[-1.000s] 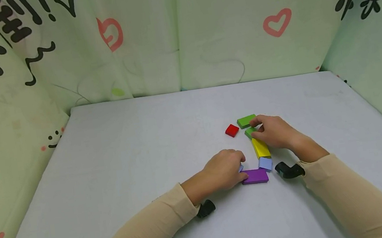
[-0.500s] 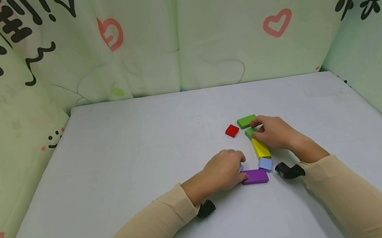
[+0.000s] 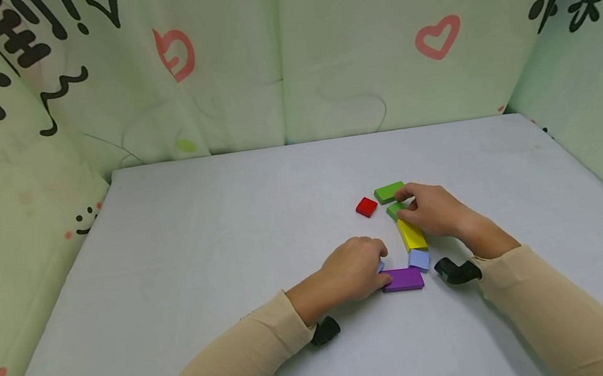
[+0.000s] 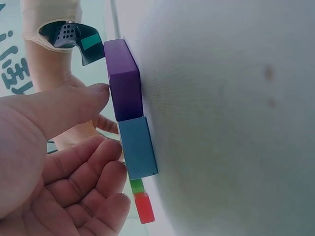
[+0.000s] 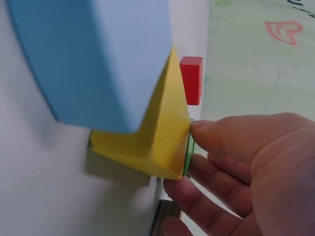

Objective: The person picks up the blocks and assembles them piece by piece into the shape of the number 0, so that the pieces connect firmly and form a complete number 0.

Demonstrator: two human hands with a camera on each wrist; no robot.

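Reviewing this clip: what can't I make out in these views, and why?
Head: most of the left blue block, behind the left grip.
Head: part of the nearer green block, behind the right grip.
Right wrist: foreground blue block's top, cut by the upper edge.
Right wrist: dark piece, unidentifiable, partly behind a finger.

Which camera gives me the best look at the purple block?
The left wrist view: the purple block appears largest there, its end and side faces clear. The head view shows it smaller, from above, with the left hand overlapping one corner. The right wrist view doesn't show it.
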